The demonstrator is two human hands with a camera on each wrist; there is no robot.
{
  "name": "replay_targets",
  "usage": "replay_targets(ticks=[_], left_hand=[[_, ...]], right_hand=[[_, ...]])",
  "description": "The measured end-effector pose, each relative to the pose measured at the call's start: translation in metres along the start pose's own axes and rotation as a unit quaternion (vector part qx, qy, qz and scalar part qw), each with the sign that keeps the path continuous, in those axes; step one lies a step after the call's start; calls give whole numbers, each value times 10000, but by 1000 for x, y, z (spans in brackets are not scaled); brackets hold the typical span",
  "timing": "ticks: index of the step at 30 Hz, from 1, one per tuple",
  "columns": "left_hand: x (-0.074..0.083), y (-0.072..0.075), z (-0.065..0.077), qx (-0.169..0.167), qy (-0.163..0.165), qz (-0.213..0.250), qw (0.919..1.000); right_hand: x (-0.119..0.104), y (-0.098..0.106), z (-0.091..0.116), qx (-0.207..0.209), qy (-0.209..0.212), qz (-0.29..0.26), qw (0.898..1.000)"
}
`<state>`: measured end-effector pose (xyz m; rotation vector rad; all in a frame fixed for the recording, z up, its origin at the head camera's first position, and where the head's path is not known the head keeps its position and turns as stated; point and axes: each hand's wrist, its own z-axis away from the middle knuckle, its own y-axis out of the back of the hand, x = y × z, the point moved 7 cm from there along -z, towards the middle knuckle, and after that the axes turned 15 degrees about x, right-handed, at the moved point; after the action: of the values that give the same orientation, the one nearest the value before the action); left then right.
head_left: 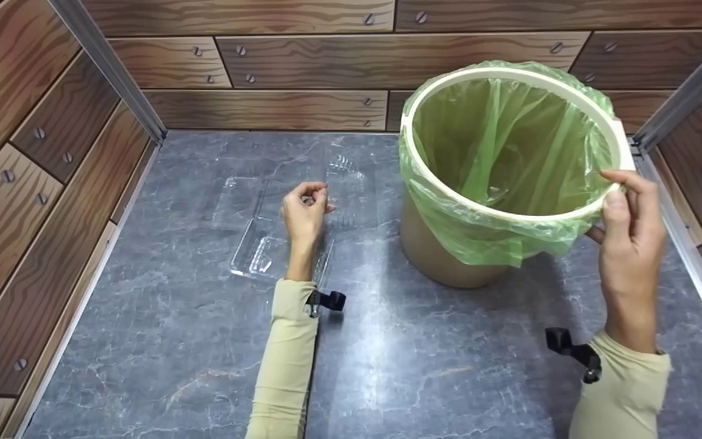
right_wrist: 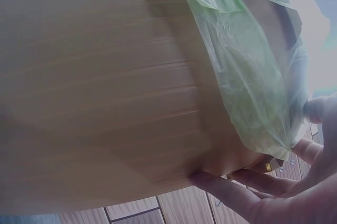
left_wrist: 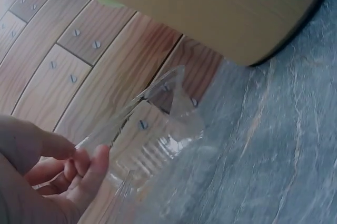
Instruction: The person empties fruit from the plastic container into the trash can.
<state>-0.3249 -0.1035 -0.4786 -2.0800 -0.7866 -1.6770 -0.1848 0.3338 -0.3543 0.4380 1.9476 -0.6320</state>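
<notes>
A clear plastic clamshell container [head_left: 258,256] hangs open from my left hand [head_left: 304,213], left of the bin. In the left wrist view, thumb and fingers pinch the edge of this container [left_wrist: 158,153]; its transparency blurs its outline. My right hand [head_left: 634,238] grips the pale rim of a beige trash bin [head_left: 442,256] at its right side, thumb on the rim. In the right wrist view, several fingers [right_wrist: 224,192] reach along the bin's outer wall. A green bag [head_left: 467,228] lines the bin and is folded out over its edge.
The grey marbled floor [head_left: 162,341] lies beneath the hands. Wood-patterned panels [head_left: 302,61] stand behind and at both sides, with metal corner posts [head_left: 116,67]. A black camera mount sits on each wrist.
</notes>
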Motion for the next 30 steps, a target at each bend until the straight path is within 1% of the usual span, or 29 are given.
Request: replay_targets(ticks=[3,5,7,9,13,16,20,23,25,27,30], left_hand=[[-2,3,-2,-190,-295,-680,9971],[-3,5,-2,-360,-502,-1120,9918],[-2,8,-3,-489,-748,-1500,9846],[-2,11,-4,-585,-944,-1704,9791],[2,15,-7,-680,-1318,-1952,9695],[1,16,-7,-841,-1458,-2168,9616],[-3,18,-6,-1030,-1513,-2376,9540],[-5,19,-6,-1112,-1490,-2366,9537],[-7,20,-6,-1150,-1415,-2337,9551],[-7,23,-7,-1154,-1355,-2271,9575],[-3,27,-9,-1161,-1371,-2095,9612]], right_hand=[[1,-3,2,-40,6,-76,10000],[1,-5,4,-65,16,-88,9999],[1,-7,5,-101,34,-127,9999],[1,-10,5,-131,54,-151,9998],[-1,-14,5,-135,214,-43,9997],[0,-15,6,-70,200,97,9997],[6,-14,6,0,36,259,9997],[7,-14,5,14,45,405,9992],[8,-14,6,11,28,399,9992],[9,-15,6,-24,-33,308,9995],[11,-15,8,-89,-185,59,9998]])
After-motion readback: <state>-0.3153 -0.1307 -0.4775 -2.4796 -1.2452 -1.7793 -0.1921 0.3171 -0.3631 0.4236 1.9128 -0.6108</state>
